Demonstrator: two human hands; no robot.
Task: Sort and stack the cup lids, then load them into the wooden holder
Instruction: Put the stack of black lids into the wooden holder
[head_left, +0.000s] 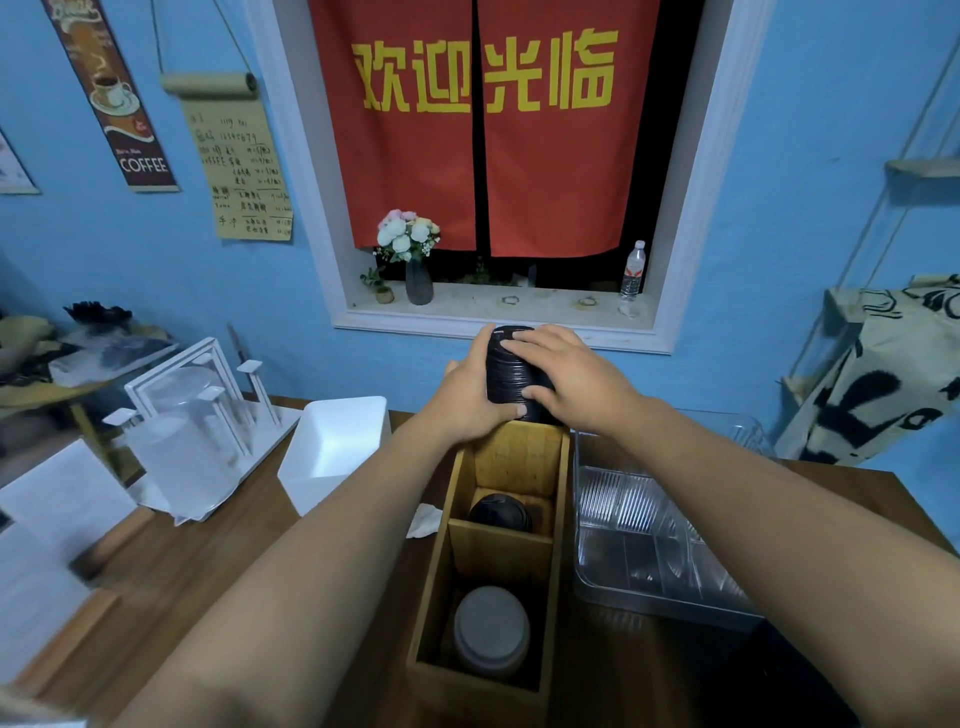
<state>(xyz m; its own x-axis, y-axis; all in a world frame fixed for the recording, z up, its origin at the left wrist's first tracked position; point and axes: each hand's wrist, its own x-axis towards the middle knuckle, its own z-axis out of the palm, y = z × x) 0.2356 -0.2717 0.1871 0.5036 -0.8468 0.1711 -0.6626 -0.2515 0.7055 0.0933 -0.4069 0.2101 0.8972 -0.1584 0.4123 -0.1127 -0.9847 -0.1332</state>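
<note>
A tall stack of black cup lids (510, 373) stands upright at the far end of the wooden holder (558, 525). My left hand (470, 400) grips the stack from the left side. My right hand (569, 376) wraps over its top and right side. The holder is a long bamboo box with three compartments. Its far compartment lies under the held stack, the middle one holds a stack of black lids (501, 512), and the near one holds a stack of white lids (491, 631).
A white plastic bin (337, 447) stands left of the holder, with a white rack and clear jugs (192, 415) beyond it. A clear ribbed tray (649, 535) sits on the right. A crumpled tissue (423, 519) lies by the holder. The window sill carries a flower vase and a bottle.
</note>
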